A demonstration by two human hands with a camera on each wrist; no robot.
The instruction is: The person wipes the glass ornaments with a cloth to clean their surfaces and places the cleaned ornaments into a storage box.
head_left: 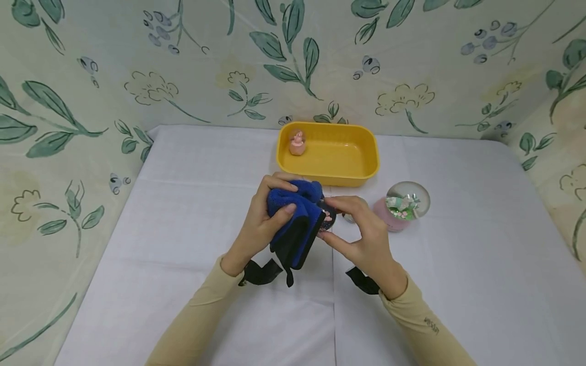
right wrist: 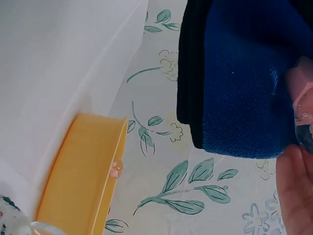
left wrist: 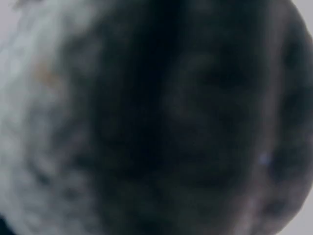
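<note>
In the head view my left hand (head_left: 258, 226) grips a bundled blue plush cloth (head_left: 299, 203) with black edging and a black loop. My right hand (head_left: 366, 244) pinches a small snow globe (head_left: 327, 219) between thumb and fingers, right against the cloth's edge. Its pink base (right wrist: 299, 81) shows at the right of the right wrist view, beside the blue pile. The cloth covers part of the globe. Only a dark, blurred close surface fills the left wrist view.
A yellow tray (head_left: 345, 160) stands at the back, with a small pink snow globe (head_left: 297, 143) inside at its left end. To the right a larger snow globe (head_left: 405, 206) with a pink base lies tilted. Another small clear item (head_left: 349, 218) shows partly behind my right fingers.
</note>
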